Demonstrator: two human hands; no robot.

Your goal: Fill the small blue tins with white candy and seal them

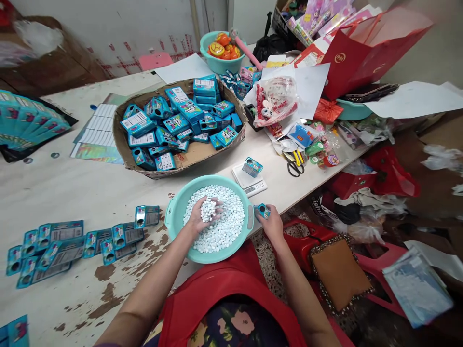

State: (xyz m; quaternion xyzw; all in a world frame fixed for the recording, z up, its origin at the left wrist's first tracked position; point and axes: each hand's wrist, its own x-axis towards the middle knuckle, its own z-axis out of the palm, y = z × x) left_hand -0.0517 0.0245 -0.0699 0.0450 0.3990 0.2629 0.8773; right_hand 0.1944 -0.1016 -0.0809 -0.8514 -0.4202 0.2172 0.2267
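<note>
A turquoise basin (170, 217) full of small white pellets (220, 236) stands at the table's front edge. My left hand (204, 215) is palm up over the pellets, cupping a heap of them with its fingers partly spread. Right of the basin, my right hand (271, 222) grips a small blue box (262, 210) by the basin's handle. Behind them, another blue box (252, 166) lies on a white digital scale (256, 188); its display is too small to read.
A cardboard tray (195, 161) heaped with blue boxes stands behind the basin. Flat blue packs (61, 231) lie at left. Black-handled scissors (295, 167) and small packets are right of the scale. A red stool (304, 246) stands beside the table at right.
</note>
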